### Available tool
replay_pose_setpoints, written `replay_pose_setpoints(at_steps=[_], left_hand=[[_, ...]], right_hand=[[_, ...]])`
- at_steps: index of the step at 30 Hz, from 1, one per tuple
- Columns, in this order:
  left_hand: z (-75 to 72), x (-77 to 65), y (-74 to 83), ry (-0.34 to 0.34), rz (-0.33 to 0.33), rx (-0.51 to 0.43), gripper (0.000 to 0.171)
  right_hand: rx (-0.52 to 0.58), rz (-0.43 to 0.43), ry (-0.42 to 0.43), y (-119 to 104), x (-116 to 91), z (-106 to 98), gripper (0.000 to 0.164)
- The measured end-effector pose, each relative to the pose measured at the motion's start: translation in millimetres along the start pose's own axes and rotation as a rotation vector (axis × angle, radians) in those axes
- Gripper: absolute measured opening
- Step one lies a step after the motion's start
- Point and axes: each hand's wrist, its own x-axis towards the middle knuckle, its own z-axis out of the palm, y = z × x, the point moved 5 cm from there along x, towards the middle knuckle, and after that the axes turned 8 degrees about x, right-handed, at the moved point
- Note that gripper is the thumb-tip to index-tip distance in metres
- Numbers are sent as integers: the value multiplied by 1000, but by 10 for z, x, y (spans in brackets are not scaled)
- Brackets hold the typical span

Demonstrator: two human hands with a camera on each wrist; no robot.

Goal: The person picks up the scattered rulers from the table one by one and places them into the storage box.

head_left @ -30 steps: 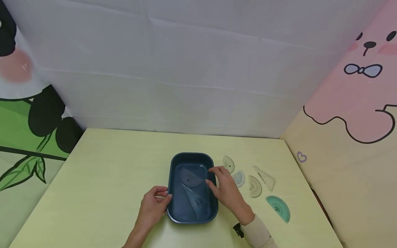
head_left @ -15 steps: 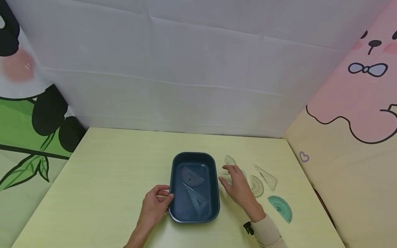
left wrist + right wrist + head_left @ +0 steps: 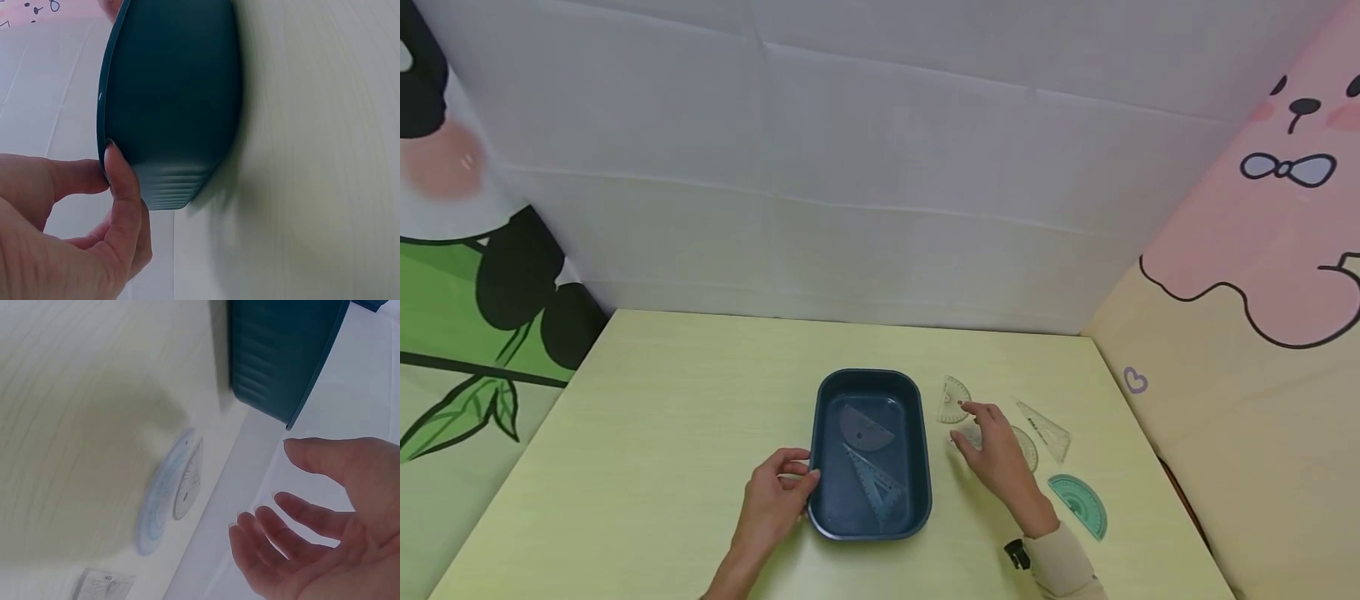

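On the pale yellow, wood-grained table [image 3: 715, 383], we see a smooth dark-blue rectangular tray [image 3: 842, 512] holding a see-through half-round protractor [image 3: 865, 429] and a see-through triangular set square [image 3: 874, 483]. Our left hand [image 3: 775, 496] pinches the tray's left rim; our right hand [image 3: 1000, 462] hovers, thumb and fingertips wide apart, near a bluish see-through protractor [image 3: 162, 494], partly hiding it from the head view.

A dark-blue rectangular plastic tray [image 3: 928, 475] on the pale-yellow table [image 3: 700, 400] holds a clear plastic protractor [image 3: 863, 427] behind a clear plastic set square [image 3: 867, 472]. To its right, a green plastic protractor [image 3: 1078, 505] lies before a clear plastic triangle [image 3: 1049, 432].
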Motion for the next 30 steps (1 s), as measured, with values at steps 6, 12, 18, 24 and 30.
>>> replay_pose_setpoints(at_steps=[6,12,18,24,30], left_hand=[[14,6,-8,-2,2,-1,31],[12,5,-9,2,3,2,32],[17,14,-14,3,5,0,31],[29,27,-20,3,9,-1,31],[31,32,-30,10,9,8,31]], right_hand=[[-7,48,-7,120,-33,-50,44],[-34,44,11,203,-64,-122,43],[-38,86,11,327,-94,-182,43],[-44,146,-1,427,-124,-238,43],[-51,148,-2,478,-150,-280,46]])
